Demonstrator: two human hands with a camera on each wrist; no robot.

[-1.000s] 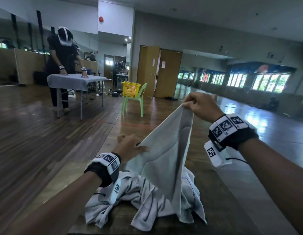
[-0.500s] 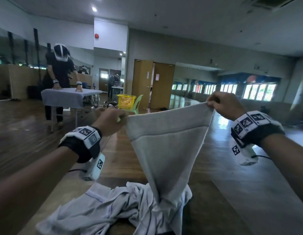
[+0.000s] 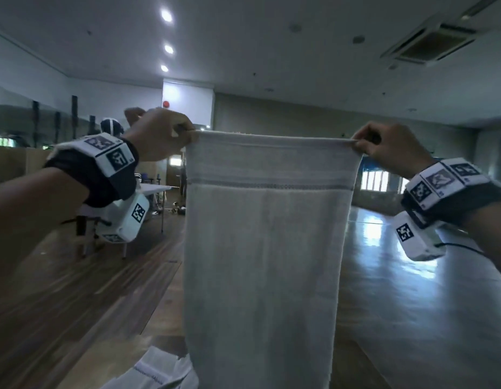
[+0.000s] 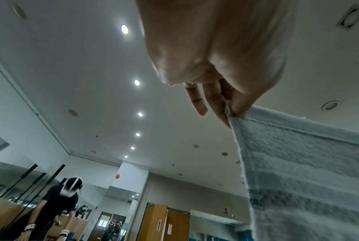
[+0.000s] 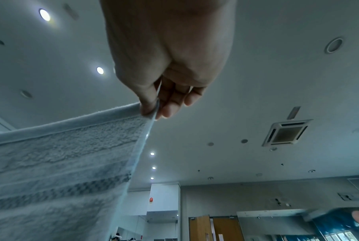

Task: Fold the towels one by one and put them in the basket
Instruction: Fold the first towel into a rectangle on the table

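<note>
A wide hall with a glossy wooden floor [image 3: 412, 318] stretches round me, and closest below, at the bottom edge of my head view, lies a crumpled pile of pale towels [image 3: 156, 373]. Above it a grey towel [image 3: 260, 248] hangs full length from its top edge, stretched level between my hands. My left hand [image 3: 156, 134] pinches the left top corner between thumb and fingers; my right hand [image 3: 389, 147] pinches the right top corner the same way. Further back on the left, another person [image 4: 59, 207] in dark clothes bends over a cloth-covered table [image 3: 154, 189], and wooden double doors [image 4: 166, 223] stand at the far wall.
</note>
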